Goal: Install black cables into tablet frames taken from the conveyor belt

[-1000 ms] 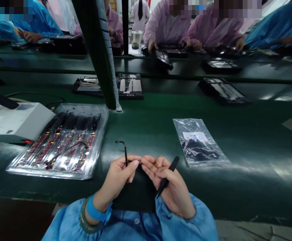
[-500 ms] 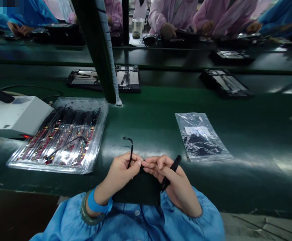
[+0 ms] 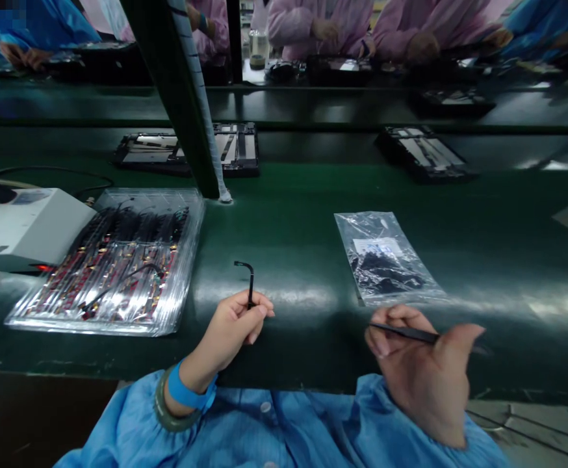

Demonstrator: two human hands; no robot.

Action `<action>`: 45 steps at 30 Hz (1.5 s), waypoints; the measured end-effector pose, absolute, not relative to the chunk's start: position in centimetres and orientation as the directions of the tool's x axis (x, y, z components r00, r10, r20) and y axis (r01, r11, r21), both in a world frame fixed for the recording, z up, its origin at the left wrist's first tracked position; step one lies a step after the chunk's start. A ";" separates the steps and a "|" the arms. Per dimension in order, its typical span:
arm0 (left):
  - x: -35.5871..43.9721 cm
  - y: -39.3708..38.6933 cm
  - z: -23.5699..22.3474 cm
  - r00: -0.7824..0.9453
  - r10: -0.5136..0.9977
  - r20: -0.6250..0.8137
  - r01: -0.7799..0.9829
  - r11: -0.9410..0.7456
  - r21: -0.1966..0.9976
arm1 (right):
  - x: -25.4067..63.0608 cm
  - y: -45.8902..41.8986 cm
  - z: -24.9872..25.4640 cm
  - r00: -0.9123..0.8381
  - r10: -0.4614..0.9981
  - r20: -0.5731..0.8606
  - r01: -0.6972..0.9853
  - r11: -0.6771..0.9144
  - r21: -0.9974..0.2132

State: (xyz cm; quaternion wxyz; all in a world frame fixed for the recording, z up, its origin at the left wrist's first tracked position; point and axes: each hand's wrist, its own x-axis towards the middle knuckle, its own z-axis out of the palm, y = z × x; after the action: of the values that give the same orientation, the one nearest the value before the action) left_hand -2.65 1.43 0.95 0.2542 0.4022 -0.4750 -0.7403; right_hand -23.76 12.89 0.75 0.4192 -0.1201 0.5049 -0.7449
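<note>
Black cable (image 3: 251, 286) sits pinched in left fingers (image 3: 263, 301); loosely curled right fingers (image 3: 377, 341) hold tweezers (image 3: 405, 331).

Left hand (image 3: 235, 326) – pinched, right hand (image 3: 423, 370) – thumb outstretched

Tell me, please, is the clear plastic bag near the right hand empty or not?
Not empty: through the clear plastic bag, a dark bunched mass shows below the white label.
</note>
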 end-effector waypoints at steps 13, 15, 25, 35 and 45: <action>-2.9 1.2 0.4 -0.491 -0.755 -0.435 0.051 -0.523 0.851 | -29.6 17.3 -2.4 -0.929 -0.364 -0.071 0.137 -0.157 -0.978; -3.0 1.0 0.6 -0.481 -0.748 -0.457 0.068 -0.552 0.831 | -30.3 17.5 -2.9 -0.916 -0.398 -0.051 0.107 -0.121 -0.987; -3.1 -0.2 0.7 -0.408 -0.721 -0.560 0.141 -0.656 0.742 | -32.2 15.5 -4.9 -0.830 -0.543 0.124 -0.133 -0.023 -0.991; -3.9 -0.3 1.8 -0.414 -0.703 -0.577 0.250 -0.698 0.671 | -32.8 15.4 -5.0 -0.803 -0.565 0.190 -0.233 0.004 -0.972; -4.0 -0.7 1.6 -0.392 -0.678 -0.622 0.390 -0.734 0.555 | -32.9 15.3 -4.9 -0.790 -0.579 0.203 -0.259 0.015 -0.966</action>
State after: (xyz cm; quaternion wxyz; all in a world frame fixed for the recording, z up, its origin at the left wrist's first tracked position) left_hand -4.01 -0.74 1.59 0.3265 0.4445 -0.1618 -0.8183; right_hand -32.91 15.31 -4.90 0.1258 -0.2987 0.7013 -0.6349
